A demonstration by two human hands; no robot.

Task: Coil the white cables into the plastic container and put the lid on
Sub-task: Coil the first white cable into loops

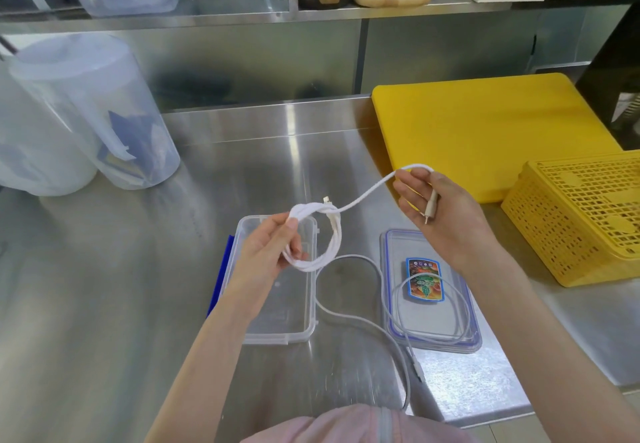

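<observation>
My left hand (273, 248) fingers pinch the coiled white cable (320, 245) above the open plastic container (277, 321), while my right hand (436, 210) fingers curl round its plug end, the loose span running up-right between them.

Lighting: bright, even, diffuse; colours clean. Glare: broad white streaks on the steel desk (104, 286), strongest in a vertical band behind the clear container (277, 304) and a speckled patch near the front edge by the lid (429, 290). Shadows: soft, faint, short, under the forearms and beside the yellow board (485, 130). Focus: centre sharp; the pink garment (346, 425) at the bottom edge blurred. Distortion: wide-angle bowing of the upper shelf (311, 16) and desk edges; translucent tubs (86, 113) at left stretched and hazy.
</observation>
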